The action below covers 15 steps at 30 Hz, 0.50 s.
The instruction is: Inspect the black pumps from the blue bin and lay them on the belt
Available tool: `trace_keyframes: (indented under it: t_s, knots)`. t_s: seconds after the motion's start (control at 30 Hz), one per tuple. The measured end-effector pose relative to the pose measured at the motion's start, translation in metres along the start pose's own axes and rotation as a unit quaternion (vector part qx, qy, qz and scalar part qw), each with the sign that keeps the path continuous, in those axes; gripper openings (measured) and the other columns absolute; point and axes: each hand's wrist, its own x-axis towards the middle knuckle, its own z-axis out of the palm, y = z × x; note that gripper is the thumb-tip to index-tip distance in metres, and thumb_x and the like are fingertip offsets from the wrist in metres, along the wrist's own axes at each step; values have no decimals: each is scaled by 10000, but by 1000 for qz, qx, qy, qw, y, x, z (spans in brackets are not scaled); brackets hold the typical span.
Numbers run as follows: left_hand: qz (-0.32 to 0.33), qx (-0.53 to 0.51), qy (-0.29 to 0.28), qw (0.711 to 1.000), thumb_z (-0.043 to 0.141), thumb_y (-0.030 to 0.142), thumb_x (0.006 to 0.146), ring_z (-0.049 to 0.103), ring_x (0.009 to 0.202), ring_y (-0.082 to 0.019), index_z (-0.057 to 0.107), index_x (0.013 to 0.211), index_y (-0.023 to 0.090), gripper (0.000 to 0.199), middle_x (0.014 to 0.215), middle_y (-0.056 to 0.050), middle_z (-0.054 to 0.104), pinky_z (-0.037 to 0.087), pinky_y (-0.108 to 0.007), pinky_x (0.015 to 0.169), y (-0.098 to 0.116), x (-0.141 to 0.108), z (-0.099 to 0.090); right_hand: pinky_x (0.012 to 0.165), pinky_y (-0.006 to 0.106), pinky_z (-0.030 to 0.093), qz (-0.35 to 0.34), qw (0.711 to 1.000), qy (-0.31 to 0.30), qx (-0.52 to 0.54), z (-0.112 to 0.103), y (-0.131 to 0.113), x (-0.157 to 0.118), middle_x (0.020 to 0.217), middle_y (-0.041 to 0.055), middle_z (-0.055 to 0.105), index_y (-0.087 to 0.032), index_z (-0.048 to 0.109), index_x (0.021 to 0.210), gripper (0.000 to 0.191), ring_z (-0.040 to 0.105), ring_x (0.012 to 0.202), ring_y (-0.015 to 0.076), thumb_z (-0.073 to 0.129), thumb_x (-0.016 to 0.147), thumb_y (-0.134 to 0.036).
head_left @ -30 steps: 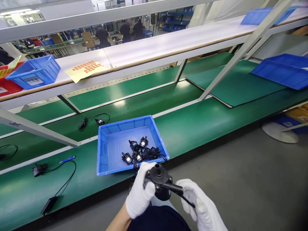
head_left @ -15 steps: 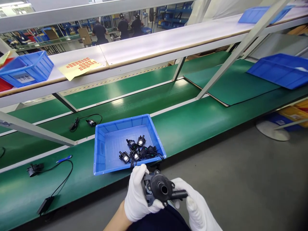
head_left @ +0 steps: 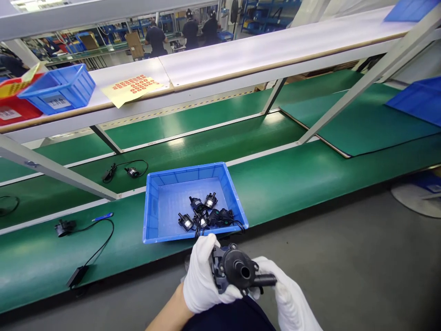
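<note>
Both my hands, in white gloves, hold one black pump (head_left: 237, 269) with round ports in front of my body. My left hand (head_left: 203, 278) is wrapped round its left side, thumb on top. On the other side my right hand (head_left: 280, 287) grips near the side pipe, its fingers partly hidden behind the pump. Just beyond stands a blue bin (head_left: 151, 209) with several smaller-looking black pumps (head_left: 201, 217) and their cables heaped at its front right.
A black pump (head_left: 64, 227), a blue pen (head_left: 102, 217) and a black cable box (head_left: 77, 276) lie on the green bench (head_left: 34, 266) at left. Another cabled pump (head_left: 132, 172) sits farther back. The white shelf (head_left: 241, 59) bears a yellow sticker sheet (head_left: 120, 94), a blue bin (head_left: 60, 89) and a red bin (head_left: 19, 108).
The view has swung left, so the bench and bins appear farther right. My hands keep the same hold on the pump.
</note>
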Motion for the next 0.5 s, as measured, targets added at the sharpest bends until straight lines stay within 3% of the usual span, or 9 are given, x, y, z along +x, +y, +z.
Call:
trace_keyframes:
  t_s: [0.33,0.5]
  knots:
    - [-44,-13,-10,999,509,814,854,563,887,-243,162,1588,236,996,1091,-87,471,511,-431,788,-8,-7,-10,624,276,515,5,1000,-14,-7,11,0,3,806,31,660,-252,691,965,621,621,645,179,284,1010,-719]
    - [-47,8,-14,999,547,788,854,579,907,-254,143,1596,243,1006,1119,-103,483,521,-439,806,-10,-11,-12,618,275,509,2,1000,-17,-16,12,3,5,726,14,626,-238,673,947,632,613,626,180,270,1013,-720]
